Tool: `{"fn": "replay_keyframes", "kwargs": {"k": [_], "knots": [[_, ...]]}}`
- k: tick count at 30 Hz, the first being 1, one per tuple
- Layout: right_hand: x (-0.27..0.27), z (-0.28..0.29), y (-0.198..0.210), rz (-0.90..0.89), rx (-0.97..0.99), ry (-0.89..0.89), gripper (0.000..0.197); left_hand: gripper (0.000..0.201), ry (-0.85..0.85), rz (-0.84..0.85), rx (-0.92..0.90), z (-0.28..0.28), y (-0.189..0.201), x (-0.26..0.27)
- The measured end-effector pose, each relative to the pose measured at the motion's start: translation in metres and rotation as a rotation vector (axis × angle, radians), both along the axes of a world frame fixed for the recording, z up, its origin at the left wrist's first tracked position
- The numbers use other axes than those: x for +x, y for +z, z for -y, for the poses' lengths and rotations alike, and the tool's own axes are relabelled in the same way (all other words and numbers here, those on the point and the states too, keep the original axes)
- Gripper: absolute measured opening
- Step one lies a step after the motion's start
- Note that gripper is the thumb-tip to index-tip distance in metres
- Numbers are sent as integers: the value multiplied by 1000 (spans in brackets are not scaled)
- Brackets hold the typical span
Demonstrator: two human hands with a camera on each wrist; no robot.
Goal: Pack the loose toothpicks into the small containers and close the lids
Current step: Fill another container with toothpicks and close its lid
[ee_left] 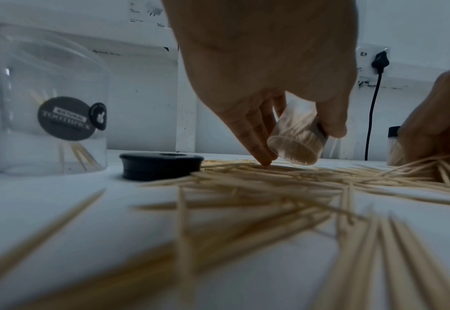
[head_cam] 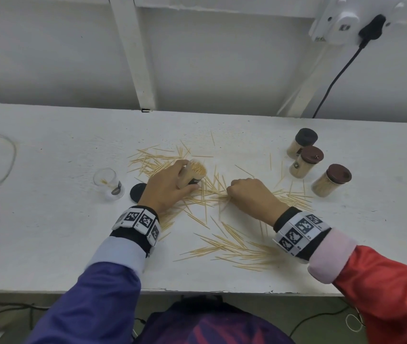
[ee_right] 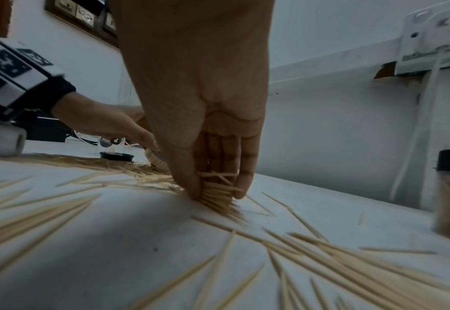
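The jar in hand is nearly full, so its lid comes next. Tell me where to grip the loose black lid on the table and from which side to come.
Grip the black lid by its side wall, thumb and fingers on opposite edges, coming from above. It lies flat beside the nearly empty jar, and its low round shape offers nothing else to pinch. The right hand is probably better placed, as the left hand holds the filled jar.

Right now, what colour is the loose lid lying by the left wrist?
Black. The loose lid shows best in the left wrist view, beside the nearly empty container.
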State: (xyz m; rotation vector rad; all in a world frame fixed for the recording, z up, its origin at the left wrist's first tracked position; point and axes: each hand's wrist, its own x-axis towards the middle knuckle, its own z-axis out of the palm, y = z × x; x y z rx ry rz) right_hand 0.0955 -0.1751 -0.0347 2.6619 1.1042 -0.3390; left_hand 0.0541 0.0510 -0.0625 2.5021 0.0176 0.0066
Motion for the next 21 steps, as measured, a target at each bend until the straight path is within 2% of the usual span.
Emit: {"fn": "replay_keyframes", "kwargs": {"k": [12,17,21], "knots": [[20,10,6,-143,281,-158,21,66,7,10,-11,1,2,-1],[32,14,10,-410,560,-229,18,67,9,11,-9,1,1,-1],[36,9,17,-486,746,-283,17,65,2,15,-13,0,1,-1]]}}
